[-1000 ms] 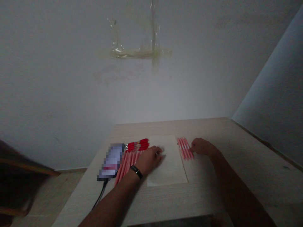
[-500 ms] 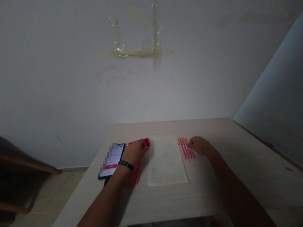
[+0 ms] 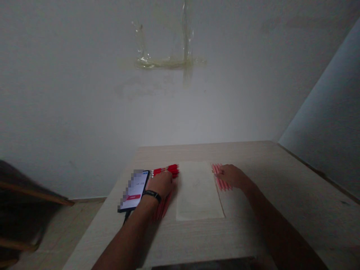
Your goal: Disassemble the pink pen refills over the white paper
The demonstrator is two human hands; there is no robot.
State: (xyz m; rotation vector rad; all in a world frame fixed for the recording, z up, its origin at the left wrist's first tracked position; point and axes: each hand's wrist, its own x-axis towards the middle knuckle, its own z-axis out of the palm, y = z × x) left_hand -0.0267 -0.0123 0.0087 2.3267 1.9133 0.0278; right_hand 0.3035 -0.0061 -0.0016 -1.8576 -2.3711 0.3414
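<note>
A: Where are the two hands?

B: The left grip is down on the desk, over a bunch of red-and-pink pens, with a black wristband at its wrist. The right grip is beside the far edge of a sheet of paper, its fingertips on a smaller row of pink pens.

A: How far open is each one?

B: The left is curled over the pens, its fingers hidden under the back of the hand, so I can't tell whether it has hold of any. The right lies low with its fingers bent. I can't tell whether that's a pinch or just a touch.

A: How do the pens lie?

B: The left bunch lies beside the paper, red ends toward the wall and pink barrels showing below the hand. The right row slants along the paper's other edge, partly under the fingers.

A: What's around them?

B: A phone, its screen pixelated, lies just left of the bunch, with a black cable running down from it. The paper lies between the two lots of pens. Beyond the desk, clear tape is stuck on the wall.
</note>
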